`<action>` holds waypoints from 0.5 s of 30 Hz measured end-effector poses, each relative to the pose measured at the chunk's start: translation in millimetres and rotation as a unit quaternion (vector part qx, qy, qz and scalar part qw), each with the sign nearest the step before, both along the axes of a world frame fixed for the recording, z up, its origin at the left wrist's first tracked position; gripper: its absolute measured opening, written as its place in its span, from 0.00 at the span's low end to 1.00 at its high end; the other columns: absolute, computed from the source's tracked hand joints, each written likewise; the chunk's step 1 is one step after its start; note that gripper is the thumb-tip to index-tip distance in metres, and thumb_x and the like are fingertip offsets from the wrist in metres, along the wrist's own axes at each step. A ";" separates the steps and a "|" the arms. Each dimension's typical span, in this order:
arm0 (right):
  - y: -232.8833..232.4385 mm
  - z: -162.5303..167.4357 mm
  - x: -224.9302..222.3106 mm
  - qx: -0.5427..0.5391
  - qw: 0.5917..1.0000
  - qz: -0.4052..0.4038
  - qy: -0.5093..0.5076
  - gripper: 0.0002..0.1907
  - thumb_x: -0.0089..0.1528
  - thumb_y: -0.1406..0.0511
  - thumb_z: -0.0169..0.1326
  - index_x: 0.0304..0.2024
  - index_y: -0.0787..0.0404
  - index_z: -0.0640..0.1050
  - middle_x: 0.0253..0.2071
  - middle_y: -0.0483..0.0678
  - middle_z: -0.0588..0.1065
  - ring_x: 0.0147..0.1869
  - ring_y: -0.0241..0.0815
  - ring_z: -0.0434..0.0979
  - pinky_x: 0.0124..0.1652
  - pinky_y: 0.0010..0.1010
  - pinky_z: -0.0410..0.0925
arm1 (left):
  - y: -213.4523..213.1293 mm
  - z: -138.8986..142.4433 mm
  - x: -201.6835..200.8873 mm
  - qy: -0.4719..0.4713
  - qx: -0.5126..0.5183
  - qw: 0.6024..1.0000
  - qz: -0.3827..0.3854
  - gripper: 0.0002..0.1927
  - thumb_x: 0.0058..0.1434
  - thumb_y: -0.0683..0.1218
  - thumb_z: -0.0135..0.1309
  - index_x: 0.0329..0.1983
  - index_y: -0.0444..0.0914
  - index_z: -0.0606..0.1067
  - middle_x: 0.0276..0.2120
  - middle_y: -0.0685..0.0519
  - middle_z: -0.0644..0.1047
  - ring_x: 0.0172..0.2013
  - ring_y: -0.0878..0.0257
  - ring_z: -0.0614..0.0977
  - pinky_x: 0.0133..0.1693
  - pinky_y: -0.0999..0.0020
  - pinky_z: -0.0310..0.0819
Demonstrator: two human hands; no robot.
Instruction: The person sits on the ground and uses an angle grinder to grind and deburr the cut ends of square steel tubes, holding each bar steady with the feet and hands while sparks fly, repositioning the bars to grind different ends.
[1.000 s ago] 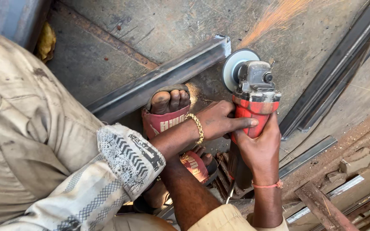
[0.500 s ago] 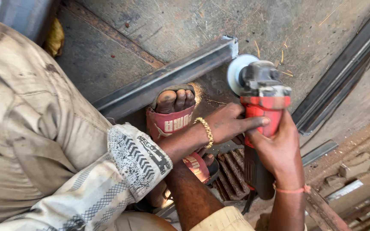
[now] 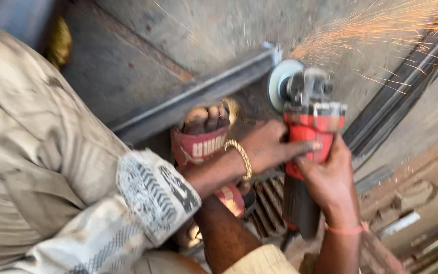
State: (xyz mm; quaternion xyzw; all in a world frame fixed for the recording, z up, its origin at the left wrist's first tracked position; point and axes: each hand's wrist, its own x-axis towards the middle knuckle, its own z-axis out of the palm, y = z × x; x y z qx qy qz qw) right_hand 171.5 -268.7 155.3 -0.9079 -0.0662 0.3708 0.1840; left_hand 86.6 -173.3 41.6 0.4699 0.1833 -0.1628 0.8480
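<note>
- Item 1, angle grinder (image 3: 307, 152): red body, grey metal head, dark rear handle; held low in front of me, head pointing away, with both of my hands on it.
- Item 2, grinding disc (image 3: 280, 83): pale grey, round, mounted on the left side of the grinder head; it sits at the end of the steel bar, and whether it actually touches I cannot tell through the blur.
- Item 3, steel bar (image 3: 198, 96): long grey section lying slantwise across the concrete floor (image 3: 143, 71), its far end beside the disc.
- Item 4, sparks (image 3: 381, 28): orange streaks fanning up and to the right from the disc.
- Item 5, my left hand (image 3: 269, 149): reaches across from the left, fingers laid flat along the red body, gripping it (gold bracelet (image 3: 240, 157) on the wrist).
- Item 6, my right hand (image 3: 328, 175): fingers wrapped tight around the grinder body from below, thin red band at the wrist.
- Item 7, my foot (image 3: 206, 127): in a red sandal, toes just beside the bar.
- Item 8, dark metal strips (image 3: 401, 96): lying to the right, well apart from the bar.
</note>
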 end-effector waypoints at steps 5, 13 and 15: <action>7.8 3.8 4.9 -0.014 1.000 0.004 0.023 0.27 0.53 0.74 0.56 0.56 0.66 0.73 0.48 0.49 0.80 0.49 0.36 0.80 0.48 0.30 0.74 | 0.2 4.6 -1.3 0.017 0.004 1.000 0.011 0.35 0.54 0.71 0.55 0.38 0.36 0.83 0.29 0.44 0.85 0.34 0.57 0.89 0.40 0.61 0.81; 1.8 1.8 -5.1 -0.016 1.000 -0.003 0.005 0.28 0.52 0.73 0.57 0.57 0.66 0.72 0.48 0.48 0.79 0.49 0.35 0.79 0.48 0.29 0.74 | -1.2 1.2 -3.3 0.017 0.031 0.999 -0.036 0.37 0.54 0.73 0.54 0.38 0.35 0.82 0.29 0.41 0.84 0.34 0.55 0.88 0.40 0.59 0.81; 0.2 -0.2 -5.6 0.016 1.000 -0.002 -0.006 0.29 0.51 0.75 0.56 0.57 0.68 0.71 0.49 0.50 0.78 0.49 0.36 0.78 0.48 0.29 0.74 | -0.9 -0.5 -3.6 0.003 -0.039 0.999 0.011 0.36 0.52 0.73 0.52 0.40 0.37 0.82 0.31 0.44 0.85 0.34 0.57 0.89 0.40 0.61 0.82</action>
